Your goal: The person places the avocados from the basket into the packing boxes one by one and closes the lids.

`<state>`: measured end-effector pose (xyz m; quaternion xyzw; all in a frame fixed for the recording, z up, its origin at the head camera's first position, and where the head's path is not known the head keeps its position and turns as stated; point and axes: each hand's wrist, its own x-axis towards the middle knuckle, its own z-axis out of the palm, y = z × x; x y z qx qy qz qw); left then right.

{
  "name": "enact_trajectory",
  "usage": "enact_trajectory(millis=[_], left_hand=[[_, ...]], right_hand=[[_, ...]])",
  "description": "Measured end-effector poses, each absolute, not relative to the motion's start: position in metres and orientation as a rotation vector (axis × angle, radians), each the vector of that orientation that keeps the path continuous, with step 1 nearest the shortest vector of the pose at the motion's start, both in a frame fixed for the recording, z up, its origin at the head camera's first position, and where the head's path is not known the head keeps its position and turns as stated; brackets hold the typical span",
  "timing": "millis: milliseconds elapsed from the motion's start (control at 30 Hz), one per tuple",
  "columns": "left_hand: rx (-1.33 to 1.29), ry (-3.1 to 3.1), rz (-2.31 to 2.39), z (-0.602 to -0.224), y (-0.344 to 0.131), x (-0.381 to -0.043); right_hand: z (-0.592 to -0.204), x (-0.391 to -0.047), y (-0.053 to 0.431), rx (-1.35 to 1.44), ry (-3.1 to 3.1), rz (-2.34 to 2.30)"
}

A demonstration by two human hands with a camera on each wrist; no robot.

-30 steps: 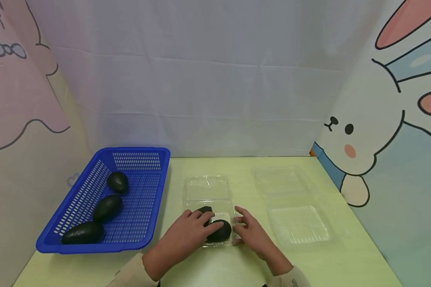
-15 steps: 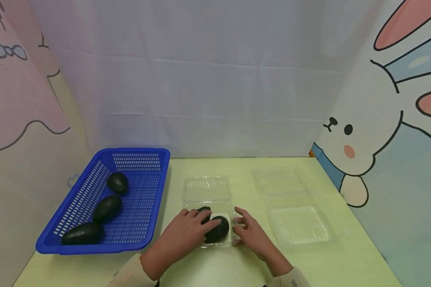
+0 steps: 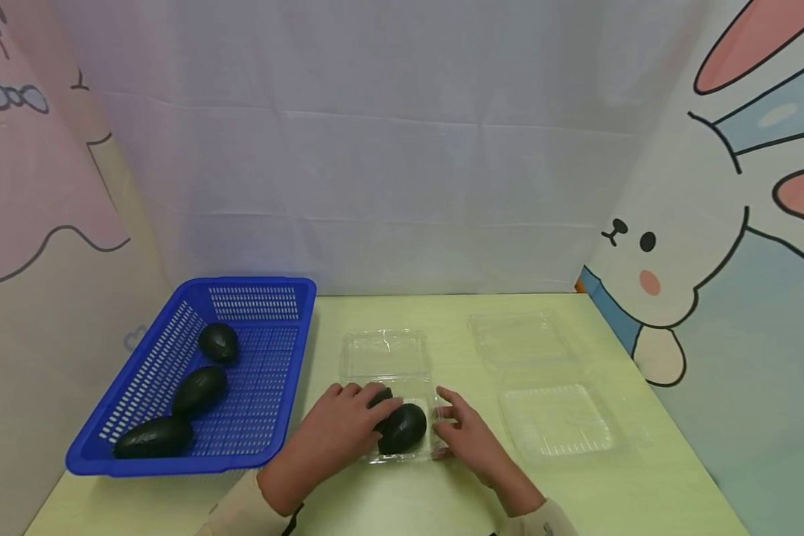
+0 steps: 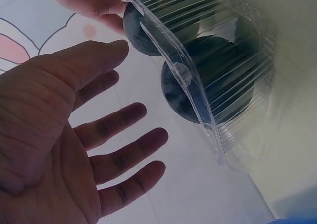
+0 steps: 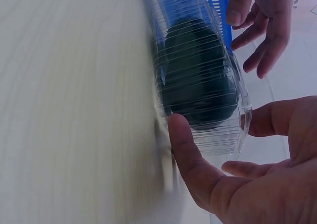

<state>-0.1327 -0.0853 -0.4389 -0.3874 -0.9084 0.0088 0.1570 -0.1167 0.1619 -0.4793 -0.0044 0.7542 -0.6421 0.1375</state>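
Pale backdrop [image 3: 388, 164]: behind the fingers, head view; below, worktop [image 3: 375, 506].
Clear box [image 3: 415, 391]: between left hand [image 3: 335, 428] and right hand [image 3: 472, 439]; lid [image 3: 385, 356] laid back beyond the fingers.
Dark fruits in box, head view: front fruit [image 3: 403, 429] between both hands' fingers; rear fruit [image 3: 380, 396] partly hidden beneath the left ones.
Blue basket [image 3: 261, 391]: well left of the left fingers, holding three fruits [image 3: 199, 391]; second box [image 3: 563, 420], right of the right fingers, nearly vanishes.
Left wrist: fingers spread apart, seemingly short of the box, gripping nothing. Fruits bulge above the rim, so a lowered lid might jam.
Right wrist: fingers curl on the box's end, low and at the rim; squeezing could buckle thin plastic, releasing might let it slide. Ribbed plastic blurs the fruits' outlines; the palm is cut off.
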Motion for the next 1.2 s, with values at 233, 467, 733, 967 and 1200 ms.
enact_trajectory(millis=[233,467,733,967,1200], left_hand=[[-0.988,-2.726,-0.128,-0.436,-0.085,-0.134],[-0.870,-2.786,-0.294,-0.443,-0.085,-0.138],[-0.659,-2.871,-0.445,-0.452,-0.083,-0.141],[-0.453,-2.940,-0.697,-0.456,-0.082,-0.144],[-0.287,-2.952,-0.868,-0.464,-0.082,-0.150]], right_hand=[[-0.481,-0.117,0.162,-0.022,2.178,-1.873],[-0.482,-0.118,0.162,-0.004,2.190,-1.866],[-0.479,-0.124,0.166,0.023,2.263,-1.813],[-0.474,-0.131,0.165,0.056,2.398,-1.750],[-0.469,-0.148,0.160,0.072,2.426,-1.809]])
